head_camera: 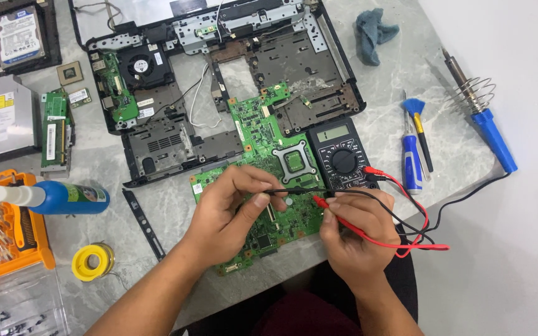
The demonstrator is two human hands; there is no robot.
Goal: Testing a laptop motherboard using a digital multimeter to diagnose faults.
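Leftward, left hand (228,205) pinches black probe (275,192), fingers closed, over green motherboard (263,180) lying on marble tabletop (381,124). Right hand (356,233) grips red probe (331,208) closed, tip at the board. Multimeter (342,155) sits just beside, its leads trailing right.

This is an electronics repair bench. A stripped laptop case (219,93) lies open on a grey marble-look table (400,81), with a green circuit board (263,180), a multimeter (342,155), a soldering iron (481,112), a spool of solder (93,261) and an orange screwdriver bit set (7,230) spread around it.
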